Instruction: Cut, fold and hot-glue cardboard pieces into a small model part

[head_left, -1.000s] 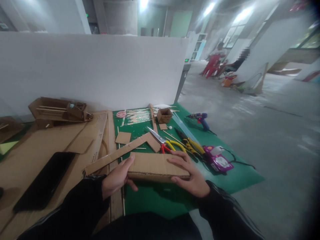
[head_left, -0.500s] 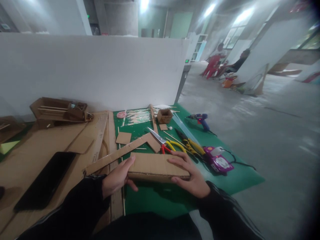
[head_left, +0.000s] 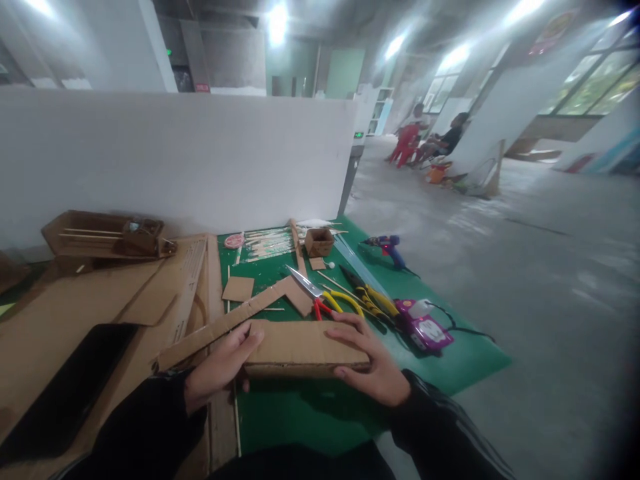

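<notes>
A long brown cardboard box is held level above the green table top, near its front edge. My left hand grips the left end, thumb on the top face. At the right end my right hand is wrapped round it, fingers spread over the top and thumb on the front side. Just beyond the box lie scissors with red handles, yellow-handled pliers and a bent cardboard strip. The underside of the box is hidden.
A purple device with a cable and a blue glue gun lie at the right. At the left are a black phone, cardboard sheets and an open cardboard box. Two people sit far off at the back right.
The camera view has shifted, so the whole scene sits further left and slightly lower. My left fingers have drawn in under the box's left end; the box stays between both hands.
</notes>
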